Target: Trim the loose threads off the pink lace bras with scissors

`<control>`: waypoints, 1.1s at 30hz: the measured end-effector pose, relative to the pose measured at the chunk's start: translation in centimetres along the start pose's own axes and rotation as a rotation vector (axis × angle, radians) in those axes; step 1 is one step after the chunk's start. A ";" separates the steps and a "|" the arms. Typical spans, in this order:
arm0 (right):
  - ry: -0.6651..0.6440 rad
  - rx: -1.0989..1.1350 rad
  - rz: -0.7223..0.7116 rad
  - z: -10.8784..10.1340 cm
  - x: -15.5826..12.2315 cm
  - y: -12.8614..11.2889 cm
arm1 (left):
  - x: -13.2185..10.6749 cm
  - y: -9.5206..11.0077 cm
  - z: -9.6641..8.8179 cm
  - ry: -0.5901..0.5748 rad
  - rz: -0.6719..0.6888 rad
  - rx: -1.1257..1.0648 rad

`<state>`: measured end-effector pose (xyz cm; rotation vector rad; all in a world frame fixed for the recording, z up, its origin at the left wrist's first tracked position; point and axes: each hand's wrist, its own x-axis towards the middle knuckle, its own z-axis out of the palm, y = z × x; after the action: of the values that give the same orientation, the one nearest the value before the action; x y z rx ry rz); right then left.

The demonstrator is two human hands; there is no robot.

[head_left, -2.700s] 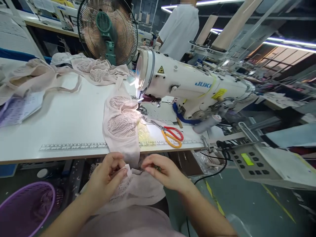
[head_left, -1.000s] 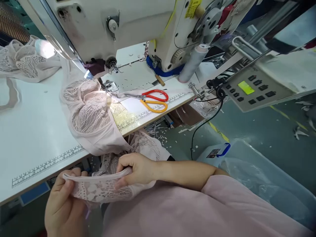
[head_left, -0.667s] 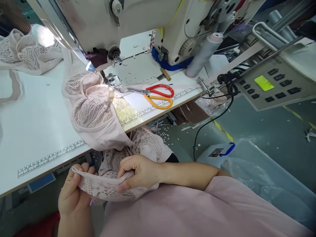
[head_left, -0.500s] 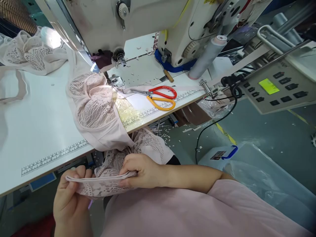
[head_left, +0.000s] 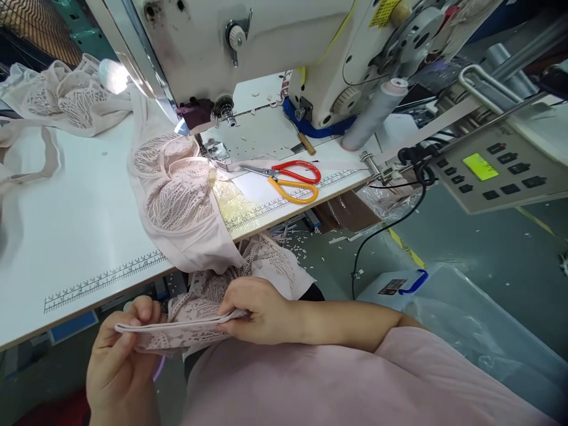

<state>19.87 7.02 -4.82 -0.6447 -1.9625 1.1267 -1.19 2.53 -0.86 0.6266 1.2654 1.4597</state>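
Observation:
Between my two hands, over my lap, a pale pink lace bra [head_left: 186,334] has its edge drawn out in a nearly straight line. My left hand [head_left: 126,349] pinches the left end of that edge between thumb and fingers. Farther along, my right hand [head_left: 260,310] grips the same edge, fingers closed. More lace of this piece bunches up behind my hands below the table edge. Above it, another pink bra [head_left: 180,207] lies on the table, its upper part near the needle area of the sewing machine [head_left: 275,35].
Scissors [head_left: 295,181] with red and yellow handles lie right of the bra. The white table [head_left: 89,236] carries printed rulers along its front edge. More bras [head_left: 75,97] lie at back left. A control panel [head_left: 506,165] stands right, above a clear plastic bin [head_left: 470,319].
My left hand has shifted slightly left and down, with the lace edge still in it. My right hand stays almost in place. The whole table scene sits a little lower in view.

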 end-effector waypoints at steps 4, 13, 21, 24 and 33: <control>-0.022 0.212 0.125 -0.3 0.2 -0.3 | 0.2 -0.5 0.3 0.125 -0.053 -0.091; -0.075 0.052 0.104 -1.5 -0.2 -0.2 | -0.4 -1.1 0.4 0.123 -0.098 -0.056; -0.357 -0.098 0.066 -2.9 1.1 -1.0 | -0.8 -0.7 -0.5 -0.040 -0.173 0.044; -0.449 -0.031 0.043 -3.0 1.3 -1.1 | -0.7 -1.0 -0.5 -0.029 -0.157 0.003; -0.329 0.292 0.115 -2.2 0.0 -0.3 | -0.7 -1.8 0.0 0.133 -0.064 -0.155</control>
<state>21.66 7.97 -3.88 -0.4409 -1.9892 1.6401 -0.25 1.68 -2.37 0.3884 1.2480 1.5491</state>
